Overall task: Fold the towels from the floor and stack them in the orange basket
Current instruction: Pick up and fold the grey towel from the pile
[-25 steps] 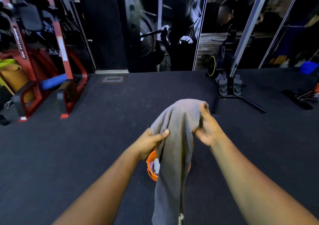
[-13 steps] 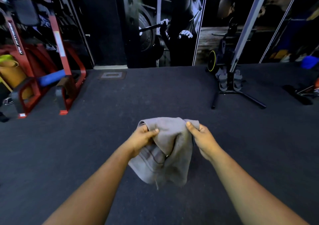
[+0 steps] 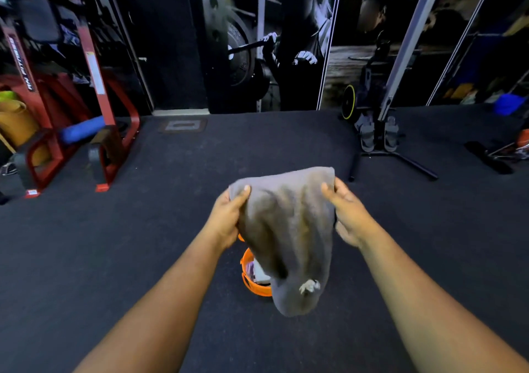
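A grey towel (image 3: 289, 229) hangs in the air in front of me, folded over, with a white tag near its lower end. My left hand (image 3: 226, 218) pinches its top left corner and my right hand (image 3: 346, 212) grips its top right edge. Below the towel stands the orange basket (image 3: 252, 282) on the dark floor, mostly hidden behind the cloth. Some light cloth shows inside the basket.
A red weight rack (image 3: 94, 109) with a blue roll (image 3: 81, 129) stands at the left. A black stand with long feet (image 3: 383, 146) is at the right back. A blue tub (image 3: 511, 103) sits far right. Dark rubber floor (image 3: 114, 244) lies all around the basket.
The towel was bunched low between my hands half a second ago. Now both hands have spread apart and lifted it, so it hangs wider, and the orange basket shows again below it.
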A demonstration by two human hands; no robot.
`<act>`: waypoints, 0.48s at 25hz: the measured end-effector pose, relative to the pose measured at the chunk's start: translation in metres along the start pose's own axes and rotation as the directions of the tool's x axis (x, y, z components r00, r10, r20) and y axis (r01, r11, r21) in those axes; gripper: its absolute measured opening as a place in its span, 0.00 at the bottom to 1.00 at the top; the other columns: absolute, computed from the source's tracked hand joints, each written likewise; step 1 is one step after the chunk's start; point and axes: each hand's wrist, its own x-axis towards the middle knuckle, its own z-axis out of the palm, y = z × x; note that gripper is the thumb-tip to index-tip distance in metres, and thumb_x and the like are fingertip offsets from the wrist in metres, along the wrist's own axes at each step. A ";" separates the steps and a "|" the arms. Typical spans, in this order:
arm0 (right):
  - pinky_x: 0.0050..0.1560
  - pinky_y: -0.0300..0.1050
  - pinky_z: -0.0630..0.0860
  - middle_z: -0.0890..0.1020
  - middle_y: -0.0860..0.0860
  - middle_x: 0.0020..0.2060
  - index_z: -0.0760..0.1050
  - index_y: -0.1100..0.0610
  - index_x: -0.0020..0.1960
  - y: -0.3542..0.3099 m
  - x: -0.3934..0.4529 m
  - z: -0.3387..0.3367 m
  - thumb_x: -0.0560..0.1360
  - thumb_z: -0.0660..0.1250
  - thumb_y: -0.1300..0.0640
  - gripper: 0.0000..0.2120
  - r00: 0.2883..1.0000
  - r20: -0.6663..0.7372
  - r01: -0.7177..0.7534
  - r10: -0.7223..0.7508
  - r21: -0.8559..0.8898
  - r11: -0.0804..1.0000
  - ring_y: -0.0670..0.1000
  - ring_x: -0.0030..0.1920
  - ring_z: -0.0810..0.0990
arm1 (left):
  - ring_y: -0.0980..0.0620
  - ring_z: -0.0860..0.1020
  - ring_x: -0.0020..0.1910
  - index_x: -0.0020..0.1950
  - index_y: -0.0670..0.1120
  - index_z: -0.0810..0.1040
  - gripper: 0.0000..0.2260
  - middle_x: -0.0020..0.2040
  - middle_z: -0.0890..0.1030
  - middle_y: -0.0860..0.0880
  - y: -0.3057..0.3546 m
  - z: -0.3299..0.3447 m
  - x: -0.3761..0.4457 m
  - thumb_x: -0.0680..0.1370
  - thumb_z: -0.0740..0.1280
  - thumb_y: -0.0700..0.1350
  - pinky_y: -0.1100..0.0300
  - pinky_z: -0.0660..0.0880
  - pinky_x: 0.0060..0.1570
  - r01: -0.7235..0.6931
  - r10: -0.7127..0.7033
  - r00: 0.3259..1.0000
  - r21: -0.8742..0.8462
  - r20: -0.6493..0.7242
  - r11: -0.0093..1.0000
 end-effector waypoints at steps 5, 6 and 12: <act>0.62 0.55 0.79 0.87 0.58 0.52 0.82 0.62 0.59 0.034 -0.006 -0.015 0.79 0.70 0.60 0.11 0.999 -0.049 -0.032 0.024 -0.186 0.982 0.58 0.57 0.85 | 0.45 0.84 0.50 0.60 0.41 0.81 0.13 0.52 0.86 0.44 -0.009 -0.020 0.002 0.80 0.71 0.47 0.47 0.81 0.54 0.107 -0.181 0.969 0.371 0.170 0.923; 0.61 0.54 0.80 0.87 0.59 0.52 0.81 0.62 0.59 0.032 -0.004 -0.016 0.79 0.71 0.59 0.10 0.993 -0.121 -0.022 0.007 -0.123 0.992 0.58 0.56 0.85 | 0.44 0.82 0.45 0.55 0.41 0.82 0.12 0.47 0.86 0.43 -0.015 -0.024 0.002 0.80 0.72 0.49 0.49 0.80 0.48 0.118 -0.187 0.972 0.398 0.140 0.910; 0.57 0.50 0.80 0.85 0.52 0.58 0.76 0.53 0.66 0.027 0.005 -0.027 0.77 0.72 0.61 0.18 0.987 0.073 -0.130 0.141 -0.144 0.981 0.53 0.59 0.84 | 0.49 0.84 0.50 0.57 0.45 0.80 0.06 0.51 0.86 0.46 -0.001 -0.014 0.010 0.84 0.64 0.43 0.54 0.80 0.49 0.050 -0.059 0.997 0.146 0.052 0.988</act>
